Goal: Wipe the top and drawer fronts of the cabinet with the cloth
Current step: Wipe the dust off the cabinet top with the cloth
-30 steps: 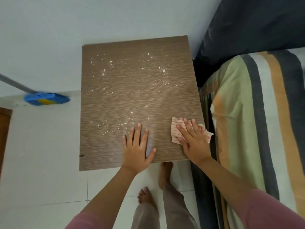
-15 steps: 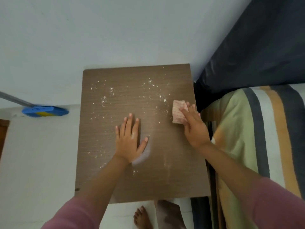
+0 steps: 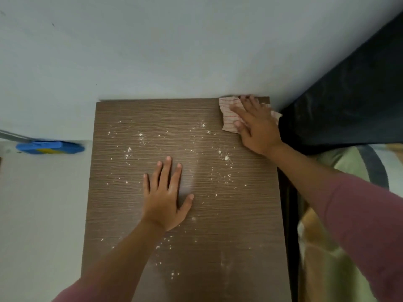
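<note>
The brown wood-grain cabinet top (image 3: 122, 192) fills the middle of the view, sprinkled with white crumbs and powder. At its far right corner, against the wall, lies a pale cloth with red stripes (image 3: 229, 113). My right hand (image 3: 255, 125) presses flat on that cloth with straight fingers. My left hand (image 3: 165, 197) rests flat on the middle of the top, fingers spread. The drawer fronts are out of sight below.
A pale wall runs along the cabinet's back edge. A blue broom head (image 3: 50, 147) with a grey handle lies on the floor at the left. A dark blue headboard (image 3: 349, 101) and striped bedding (image 3: 359, 168) stand close on the right.
My right hand has slid the cloth along the right side from the near edge to the far right corner. My left hand moved toward the middle of the top.
</note>
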`<control>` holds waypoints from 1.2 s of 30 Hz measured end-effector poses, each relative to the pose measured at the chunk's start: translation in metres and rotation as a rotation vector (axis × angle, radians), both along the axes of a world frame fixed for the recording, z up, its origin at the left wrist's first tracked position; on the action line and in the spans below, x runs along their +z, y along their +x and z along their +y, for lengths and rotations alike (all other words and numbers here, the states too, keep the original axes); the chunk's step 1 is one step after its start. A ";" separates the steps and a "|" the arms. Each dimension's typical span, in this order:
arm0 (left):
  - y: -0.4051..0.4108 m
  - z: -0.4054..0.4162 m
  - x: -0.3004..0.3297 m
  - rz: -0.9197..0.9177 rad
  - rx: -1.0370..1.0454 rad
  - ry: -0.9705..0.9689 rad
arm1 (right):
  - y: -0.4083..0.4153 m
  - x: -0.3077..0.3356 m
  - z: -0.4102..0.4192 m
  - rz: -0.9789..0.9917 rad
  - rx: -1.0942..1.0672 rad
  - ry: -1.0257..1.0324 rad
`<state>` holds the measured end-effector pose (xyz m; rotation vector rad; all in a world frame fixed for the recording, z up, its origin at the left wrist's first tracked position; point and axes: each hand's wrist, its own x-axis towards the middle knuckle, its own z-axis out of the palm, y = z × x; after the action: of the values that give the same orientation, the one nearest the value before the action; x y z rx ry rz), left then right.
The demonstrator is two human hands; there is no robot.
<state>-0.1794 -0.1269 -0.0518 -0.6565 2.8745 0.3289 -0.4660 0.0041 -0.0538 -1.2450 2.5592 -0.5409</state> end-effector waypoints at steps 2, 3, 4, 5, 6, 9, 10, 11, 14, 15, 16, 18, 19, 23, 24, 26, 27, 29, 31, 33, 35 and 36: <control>0.000 0.001 0.001 0.006 0.002 -0.001 | 0.001 -0.003 0.001 0.041 0.010 0.024; 0.000 0.001 0.001 0.002 0.003 -0.004 | 0.001 -0.004 0.002 0.047 0.019 0.033; 0.000 0.001 0.001 -0.002 0.003 -0.006 | 0.001 -0.004 0.003 0.049 0.028 0.041; 0.000 0.001 0.001 -0.005 0.005 -0.004 | 0.001 -0.004 0.004 0.053 0.033 0.049; 0.000 0.001 0.001 -0.007 0.007 -0.001 | 0.003 -0.003 0.006 0.056 0.036 0.059; 0.001 0.003 0.001 -0.004 0.009 0.002 | 0.017 -0.002 0.013 0.051 0.047 0.087; 0.001 0.003 0.002 -0.003 0.009 0.002 | 0.024 -0.002 0.017 0.049 0.054 0.091; 0.001 0.003 0.002 -0.001 0.011 0.002 | 0.031 -0.002 0.021 0.045 0.061 0.091; 0.001 0.004 0.002 0.016 0.027 0.004 | 0.055 -0.001 0.038 0.030 0.074 0.078; 0.001 0.004 0.002 0.024 0.030 0.004 | 0.065 -0.001 0.045 0.029 0.076 0.074; 0.002 0.005 0.002 0.031 0.031 0.003 | 0.077 -0.002 0.053 0.030 0.077 0.069; 0.002 0.006 0.001 0.035 0.024 -0.007 | 0.098 -0.002 0.067 0.036 0.078 0.060; 0.002 0.006 0.001 0.035 0.019 -0.020 | 0.109 -0.002 0.073 0.035 0.074 0.055; 0.007 0.012 0.003 0.038 0.005 -0.048 | 0.154 -0.002 0.098 0.044 0.035 0.043; 0.012 0.018 0.005 0.057 0.015 -0.044 | 0.164 -0.002 0.104 0.049 0.032 0.043; 0.033 0.036 0.010 0.117 0.028 -0.011 | 0.184 -0.002 0.116 0.043 0.032 0.050; 0.048 0.048 0.012 0.144 0.016 0.014 | 0.194 -0.002 0.121 0.038 0.026 0.053; 0.084 0.074 0.015 0.167 -0.013 0.059 | 0.215 0.000 0.134 0.040 0.007 0.051; 0.122 0.098 0.015 0.160 -0.045 0.088 | 0.236 0.000 0.147 0.041 0.005 0.052; 0.155 0.118 0.010 0.144 -0.096 0.110 | 0.254 0.000 0.158 0.032 0.000 0.057; 0.174 0.126 0.003 0.126 -0.135 0.096 | 0.268 0.000 0.167 0.030 -0.014 0.068; 0.178 0.127 0.000 0.120 -0.141 0.078 | 0.274 -0.001 0.171 0.032 -0.021 0.073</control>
<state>-0.0011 -0.0004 -0.0513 -0.4313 2.9826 0.4720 -0.1925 0.1751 -0.0546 -1.2125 2.5962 -0.4308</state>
